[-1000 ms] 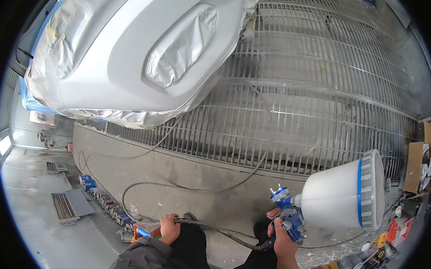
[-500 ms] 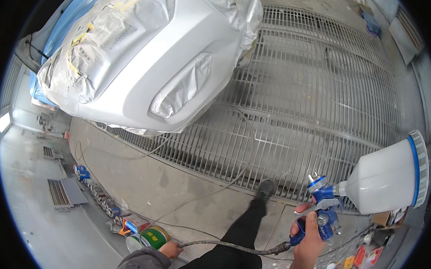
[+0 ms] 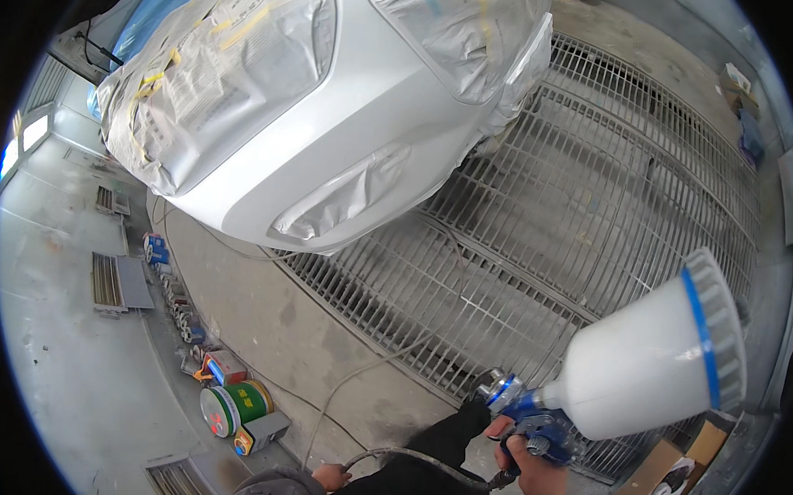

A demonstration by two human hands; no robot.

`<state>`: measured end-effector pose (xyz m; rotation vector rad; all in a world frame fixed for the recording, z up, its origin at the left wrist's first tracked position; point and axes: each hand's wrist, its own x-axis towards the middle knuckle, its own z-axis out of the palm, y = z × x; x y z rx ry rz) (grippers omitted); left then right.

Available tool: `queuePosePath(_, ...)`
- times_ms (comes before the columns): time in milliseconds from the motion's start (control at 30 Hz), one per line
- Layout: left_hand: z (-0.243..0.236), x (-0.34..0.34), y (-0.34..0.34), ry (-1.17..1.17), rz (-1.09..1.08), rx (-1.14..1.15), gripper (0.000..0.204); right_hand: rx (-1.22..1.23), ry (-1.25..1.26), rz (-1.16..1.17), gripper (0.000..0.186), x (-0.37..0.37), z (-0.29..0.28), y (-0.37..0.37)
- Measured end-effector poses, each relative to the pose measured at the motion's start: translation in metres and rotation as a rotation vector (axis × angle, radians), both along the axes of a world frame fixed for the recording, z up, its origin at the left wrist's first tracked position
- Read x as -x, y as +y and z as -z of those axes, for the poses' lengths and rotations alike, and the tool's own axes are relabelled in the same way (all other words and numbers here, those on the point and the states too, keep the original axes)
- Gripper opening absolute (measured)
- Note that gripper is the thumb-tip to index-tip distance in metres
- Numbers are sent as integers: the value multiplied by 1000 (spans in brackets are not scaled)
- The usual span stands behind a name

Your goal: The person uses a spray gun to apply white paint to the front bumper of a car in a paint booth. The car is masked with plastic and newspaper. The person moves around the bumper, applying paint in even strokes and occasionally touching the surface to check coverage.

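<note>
Right hand (image 3: 537, 470) wraps its fingers closed around the grip of a blue spray gun (image 3: 530, 421), held out low over the edge of the metal floor grating (image 3: 593, 203). On top of the gun sits a big white paint cup (image 3: 648, 360) with a blue band near its ribbed lid, tipped over to the person's right, while the gun's silver nozzle points left and up toward the silver car (image 3: 332, 112). That car fills the upper part of the view, its glass and lamps wrapped in masking paper and plastic held by yellow tape, the painted panel bare and glossy. Left hand (image 3: 332, 477) is down at the lower edge, closed on the grey air hose (image 3: 414, 456), which arcs across a dark trouser leg to the base of the gun's grip. Another thin hose trails over the concrete floor toward the grating. Off to the person's left, a green paint can (image 3: 235, 407) lies on its side near the wall beside small boxes, and a cardboard box (image 3: 670, 472) stands at the lower right.
</note>
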<state>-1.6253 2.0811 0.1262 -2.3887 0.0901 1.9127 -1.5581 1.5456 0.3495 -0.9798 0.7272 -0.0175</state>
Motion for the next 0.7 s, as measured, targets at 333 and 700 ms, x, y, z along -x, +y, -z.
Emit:
queuePosePath(333, -32, 29, -122, -8, -192, -35, 56, -9, -72, 43, 48, -36, 4, -113)
queuePosePath(700, -50, 105, -284, -34, -294, -108, 61, 56, -114, -176, 45, -56, 17, -254)
